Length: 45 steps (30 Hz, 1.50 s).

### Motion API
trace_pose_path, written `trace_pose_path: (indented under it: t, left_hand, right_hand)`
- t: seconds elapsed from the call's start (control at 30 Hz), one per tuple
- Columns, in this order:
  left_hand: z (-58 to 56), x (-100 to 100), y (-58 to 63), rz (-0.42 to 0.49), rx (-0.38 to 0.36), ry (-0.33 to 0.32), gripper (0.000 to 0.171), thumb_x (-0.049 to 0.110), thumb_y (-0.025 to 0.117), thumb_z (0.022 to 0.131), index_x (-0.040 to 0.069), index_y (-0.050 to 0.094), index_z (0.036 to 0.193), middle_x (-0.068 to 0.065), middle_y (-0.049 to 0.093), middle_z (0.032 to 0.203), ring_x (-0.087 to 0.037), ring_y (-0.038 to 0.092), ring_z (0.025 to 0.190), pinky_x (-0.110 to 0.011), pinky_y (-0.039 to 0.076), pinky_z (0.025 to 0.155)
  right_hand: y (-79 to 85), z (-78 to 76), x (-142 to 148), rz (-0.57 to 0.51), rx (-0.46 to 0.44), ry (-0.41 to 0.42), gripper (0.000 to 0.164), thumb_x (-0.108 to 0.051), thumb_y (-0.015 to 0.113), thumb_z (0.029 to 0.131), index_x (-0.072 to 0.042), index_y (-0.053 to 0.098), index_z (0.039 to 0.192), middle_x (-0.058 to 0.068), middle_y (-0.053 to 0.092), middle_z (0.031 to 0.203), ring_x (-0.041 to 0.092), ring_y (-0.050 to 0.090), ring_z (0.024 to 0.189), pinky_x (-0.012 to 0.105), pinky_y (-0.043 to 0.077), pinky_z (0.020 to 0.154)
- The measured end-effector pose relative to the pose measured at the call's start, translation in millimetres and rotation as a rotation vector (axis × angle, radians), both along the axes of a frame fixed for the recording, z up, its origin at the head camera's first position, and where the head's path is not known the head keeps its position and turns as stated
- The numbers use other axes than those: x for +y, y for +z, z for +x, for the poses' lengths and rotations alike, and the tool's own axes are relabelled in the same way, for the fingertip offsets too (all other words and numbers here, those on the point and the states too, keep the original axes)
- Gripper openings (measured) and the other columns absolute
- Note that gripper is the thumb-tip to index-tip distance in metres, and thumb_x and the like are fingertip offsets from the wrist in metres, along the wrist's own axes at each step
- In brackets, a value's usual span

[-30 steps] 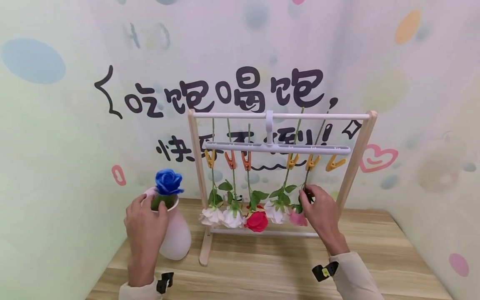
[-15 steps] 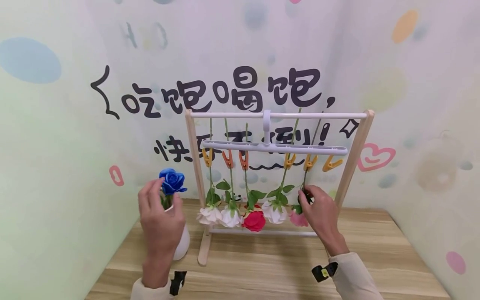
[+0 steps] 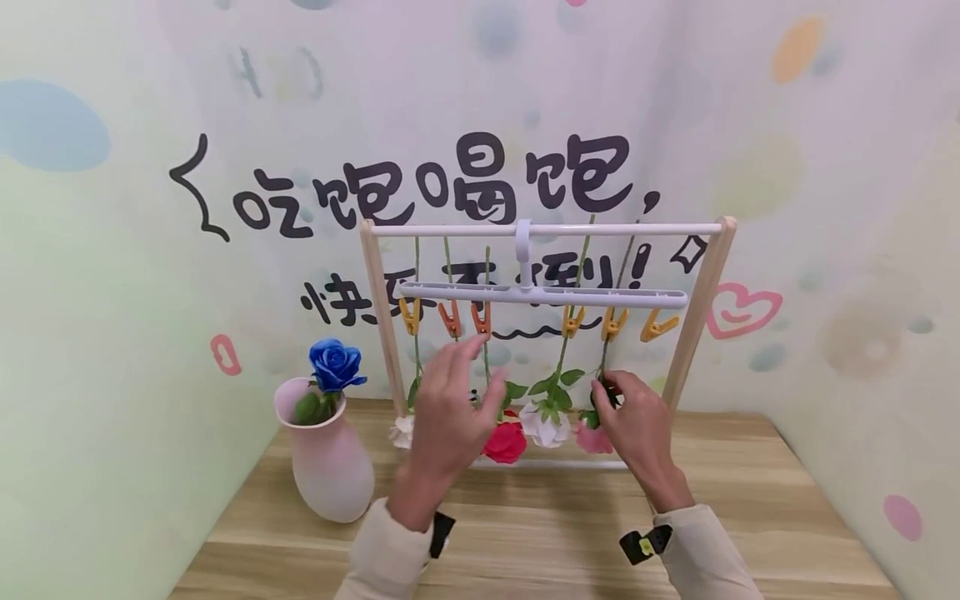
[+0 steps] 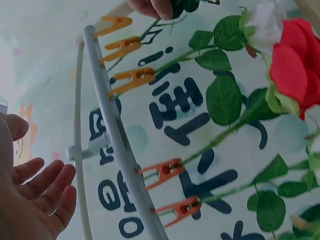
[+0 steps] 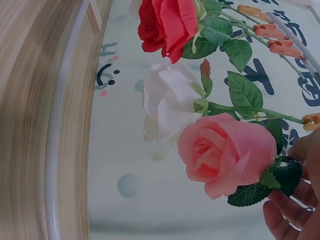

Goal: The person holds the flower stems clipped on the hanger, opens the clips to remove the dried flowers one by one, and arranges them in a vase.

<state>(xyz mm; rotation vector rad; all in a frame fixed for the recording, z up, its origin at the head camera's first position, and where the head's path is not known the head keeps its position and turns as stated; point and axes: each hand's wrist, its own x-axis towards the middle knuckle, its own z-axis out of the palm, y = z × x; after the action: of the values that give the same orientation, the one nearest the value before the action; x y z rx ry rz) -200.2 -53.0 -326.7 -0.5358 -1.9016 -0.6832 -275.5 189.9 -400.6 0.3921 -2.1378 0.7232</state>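
My right hand [image 3: 637,425] pinches the dark stem of a pink rose [image 5: 225,152] just above its bloom, among the leaves. This rose hangs head down from a yellow clip [image 3: 615,323] on a white hanger [image 3: 600,297]. My left hand [image 3: 448,408] is in front of the rack's left half, fingers spread and holding nothing. It hides part of the hanging flowers in the head view. A red rose [image 4: 297,65] and white roses, one white rose [image 5: 170,102] beside the pink one, hang upside down from other clips.
A pale pink vase [image 3: 330,467] with a blue rose [image 3: 335,364] stands at the left of the wooden table [image 3: 555,533]. The hanger hooks over the top bar of a wooden-sided rack [image 3: 697,321]. One yellow clip [image 3: 660,325] at the right end holds no flower.
My left hand has left the vase and blue rose and moved right, to the front of the rack. The right hand keeps its hold on the pink rose's stem.
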Motion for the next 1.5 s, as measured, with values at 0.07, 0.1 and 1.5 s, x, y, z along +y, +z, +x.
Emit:
trace_pose_path:
  t: [0.07, 0.1, 1.5]
  left_hand:
    - [-7.2, 16, 4.6, -0.027, -0.023, -0.023, 0.037, 0.024, 0.063, 0.094, 0.0, 0.062, 0.122, -0.01, 0.068, 0.101, -0.023, 0.065, 0.092, -0.034, 0.055, 0.079]
    - [-10.9, 24, 7.0, -0.041, -0.034, -0.03, 0.037, 0.025, 0.063, 0.095, 0.0, 0.062, 0.122, -0.009, 0.069, 0.098, -0.021, 0.066, 0.088, -0.032, 0.055, 0.076]
    - [-83.0, 142, 21.0, -0.227, -0.142, 0.218, 0.03, 0.03, 0.059, 0.098, 0.011, 0.069, 0.077, 0.005, 0.041, 0.05, -0.006, 0.037, 0.039, -0.014, 0.022, 0.038]
  right_hand:
    - [0.8, 0.4, 0, 0.003, 0.0, 0.0, 0.016, -0.013, 0.075, 0.086, 0.001, 0.071, 0.093, 0.015, 0.072, 0.084, 0.027, 0.068, 0.072, 0.043, 0.054, 0.06]
    - [0.9, 0.6, 0, 0.004, 0.001, -0.001, 0.016, -0.013, 0.076, 0.086, 0.001, 0.071, 0.093, 0.015, 0.072, 0.084, 0.027, 0.068, 0.072, 0.043, 0.054, 0.059]
    - [-1.4, 9.8, 5, -0.004, 0.033, 0.041, 0.008, -0.01, 0.075, 0.085, -0.003, 0.07, 0.087, 0.007, 0.067, 0.072, 0.016, 0.061, 0.061, 0.035, 0.054, 0.057]
